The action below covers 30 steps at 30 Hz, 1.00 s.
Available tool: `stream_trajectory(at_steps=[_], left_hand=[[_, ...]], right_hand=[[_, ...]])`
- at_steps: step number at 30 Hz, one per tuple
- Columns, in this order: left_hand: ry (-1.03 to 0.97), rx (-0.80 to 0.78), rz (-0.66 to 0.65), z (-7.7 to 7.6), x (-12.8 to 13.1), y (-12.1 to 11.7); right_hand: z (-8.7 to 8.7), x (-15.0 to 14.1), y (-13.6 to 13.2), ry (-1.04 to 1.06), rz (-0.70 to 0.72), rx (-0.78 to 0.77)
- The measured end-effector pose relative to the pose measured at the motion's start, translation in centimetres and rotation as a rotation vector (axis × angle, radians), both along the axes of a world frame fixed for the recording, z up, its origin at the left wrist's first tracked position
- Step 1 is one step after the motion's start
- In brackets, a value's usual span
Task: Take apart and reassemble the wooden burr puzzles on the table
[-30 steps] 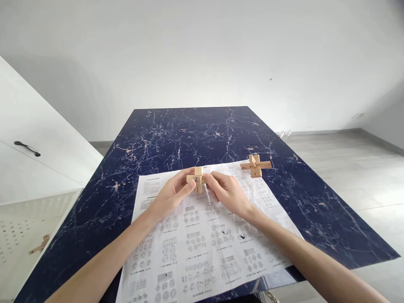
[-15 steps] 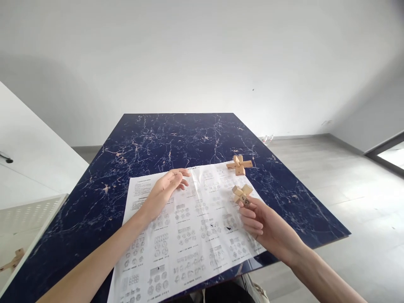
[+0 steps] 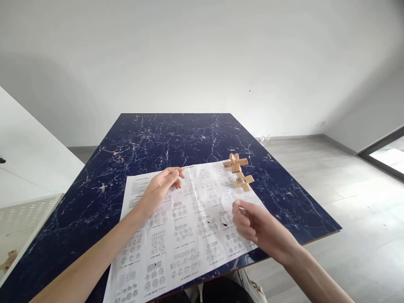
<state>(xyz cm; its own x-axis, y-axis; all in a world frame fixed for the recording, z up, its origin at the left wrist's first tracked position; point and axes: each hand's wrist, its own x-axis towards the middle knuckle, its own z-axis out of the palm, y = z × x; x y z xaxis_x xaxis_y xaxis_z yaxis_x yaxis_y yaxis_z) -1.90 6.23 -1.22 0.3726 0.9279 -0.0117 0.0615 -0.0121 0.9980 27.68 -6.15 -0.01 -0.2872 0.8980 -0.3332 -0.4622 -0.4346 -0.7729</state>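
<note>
A printed instruction sheet [image 3: 189,210] with creases lies on the table, covered in small diagrams. My left hand [image 3: 164,182] rests on its upper left part, fingers loosely bent and apart, holding nothing. My right hand [image 3: 252,223] hovers over the sheet's right side, fingers curled in and thumb against the index finger, with nothing visible in it. Just beyond it a pale wooden burr puzzle [image 3: 243,182], cross-shaped and with a dark mark, sits on the sheet's right edge. Close behind stands a darker wooden burr puzzle [image 3: 235,163] at the sheet's top right corner.
The dark blue marbled table [image 3: 170,139] reaches toward a white wall [image 3: 176,59]. At lower left, a white perforated surface [image 3: 28,227] below the table's edge bears another wooden piece [image 3: 9,259]. Grey floor [image 3: 331,185] lies to the right.
My right hand has let go of the pale wooden puzzle and drawn slightly back toward me. The puzzle now sits beside the darker one. My left hand has stayed on the sheet.
</note>
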Motion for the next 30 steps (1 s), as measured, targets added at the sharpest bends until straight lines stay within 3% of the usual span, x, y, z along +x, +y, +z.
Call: stream_trajectory(at_steps=[2,4,10,16,30], left_hand=[[0.006,0.007,-0.012,0.1,0.1,0.0],[0.023,0.022,-0.018,0.2,0.2,-0.1],[0.034,0.007,0.036,0.3,0.5,-0.1],[-0.022,-0.018,0.093,0.2,0.7,-0.1],[0.004,-0.005,0.113,0.7,1.2,-0.3]], right_hand=[[-0.7,-0.7,-0.9,-0.222,0.057,0.153],[-1.5,-1.4,-1.4,-0.428,0.024,0.267],[-3.4,-2.6,-2.2,-0.78,-0.052,0.369],[-4.2,-2.6,-2.6,-0.824,-0.13,0.376],[-3.6,-2.8,-2.7,-0.739,-0.203,0.382]])
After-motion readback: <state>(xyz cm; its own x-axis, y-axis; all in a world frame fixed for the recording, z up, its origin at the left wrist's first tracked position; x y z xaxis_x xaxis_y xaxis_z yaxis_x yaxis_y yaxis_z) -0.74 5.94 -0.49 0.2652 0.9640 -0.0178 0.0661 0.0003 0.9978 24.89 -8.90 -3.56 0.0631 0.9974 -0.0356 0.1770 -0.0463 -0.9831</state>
